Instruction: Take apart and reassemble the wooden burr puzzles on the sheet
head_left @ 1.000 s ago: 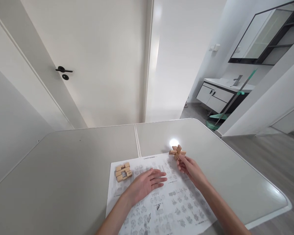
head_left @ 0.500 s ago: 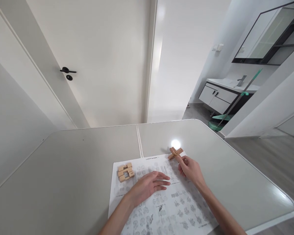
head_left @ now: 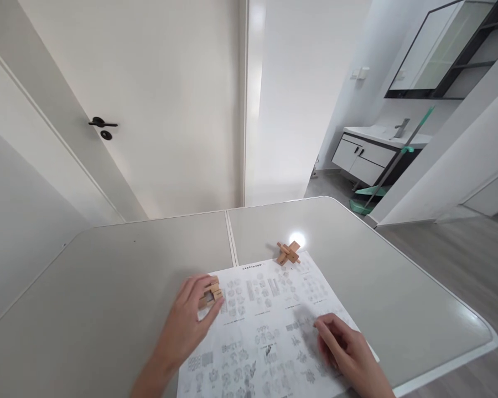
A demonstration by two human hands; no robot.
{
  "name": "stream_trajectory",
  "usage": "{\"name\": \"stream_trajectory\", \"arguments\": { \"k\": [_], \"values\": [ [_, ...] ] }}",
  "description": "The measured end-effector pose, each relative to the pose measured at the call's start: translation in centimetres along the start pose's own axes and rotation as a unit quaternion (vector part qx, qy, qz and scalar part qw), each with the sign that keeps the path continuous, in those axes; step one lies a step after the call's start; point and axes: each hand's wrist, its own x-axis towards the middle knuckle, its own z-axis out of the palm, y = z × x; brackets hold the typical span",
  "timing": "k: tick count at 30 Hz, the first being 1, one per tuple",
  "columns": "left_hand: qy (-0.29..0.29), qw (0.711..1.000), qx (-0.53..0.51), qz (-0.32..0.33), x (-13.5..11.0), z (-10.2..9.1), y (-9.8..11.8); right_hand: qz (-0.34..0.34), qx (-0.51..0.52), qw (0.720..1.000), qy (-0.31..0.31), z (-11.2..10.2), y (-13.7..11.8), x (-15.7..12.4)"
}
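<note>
A squarish wooden interlocking puzzle [head_left: 216,293] with an opening in its middle lies at the left top part of the printed sheet [head_left: 274,315]. My left hand [head_left: 188,312] is closed round it, fingers over its far left side and thumb at its near right edge, hiding part of it. A cross-shaped wooden puzzle [head_left: 289,253] stands on the sheet's upper right edge, touched by neither hand. Over the right part of the sheet, my right hand [head_left: 344,345] is loosely curled, thumb against the index finger, with nothing visible in it.
The sheet carries rows of small grey diagrams and lies on a light grey table [head_left: 108,309] with a seam [head_left: 231,237]. Beyond the table are a white door [head_left: 170,110] with a black handle [head_left: 103,122], a sink cabinet [head_left: 363,157] and a green-handled broom [head_left: 398,157].
My right hand has let go of the cross-shaped puzzle and drawn back toward me. My left hand has moved left from mid-sheet onto the squarish puzzle. The view has shifted slightly.
</note>
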Motion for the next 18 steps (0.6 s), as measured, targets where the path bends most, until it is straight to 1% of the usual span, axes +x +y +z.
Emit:
{"name": "stream_trajectory", "arguments": {
  "k": [1, 3, 4, 5, 7, 10, 14, 16, 18],
  "values": [
    [0.026, 0.998, 0.048, 0.009, -0.1, -0.2, -1.4, 0.000, 0.004, 1.000, 0.008, 0.2, 0.1, -0.4],
    [0.034, 0.994, 0.105, 0.020, -0.3, -0.4, -3.9, -0.001, 0.008, 1.000, 0.023, 0.6, 0.3, -0.8],
    [0.027, 0.993, 0.117, 0.021, -0.3, -0.4, -4.8, -0.001, 0.008, 1.000, 0.029, 0.7, 0.4, -0.9],
    [0.013, 0.992, 0.122, 0.008, -0.4, -0.4, -5.4, -0.002, 0.007, 0.999, 0.034, 0.9, 0.4, -0.8],
    [-0.015, 0.992, 0.123, -0.019, -0.4, -0.2, -6.1, -0.003, 0.004, 0.999, 0.040, 1.1, 0.5, -0.7],
    [-0.034, 0.993, 0.106, -0.028, -0.2, 0.0, -6.3, -0.011, -0.013, 0.999, 0.039, 1.3, 0.6, -0.6],
    [-0.016, 0.995, 0.094, -0.020, -0.1, 0.2, -6.0, -0.018, -0.024, 0.999, 0.034, 1.3, 0.6, -0.6],
    [-0.004, 0.996, 0.086, -0.015, -0.3, 0.6, -5.3, -0.019, -0.021, 0.999, 0.027, 1.3, 0.7, -0.6],
    [0.000, 0.998, 0.066, -0.006, -0.7, 1.4, -3.9, -0.021, -0.015, 0.999, 0.020, 1.1, 0.8, -0.5]
  ]
}}
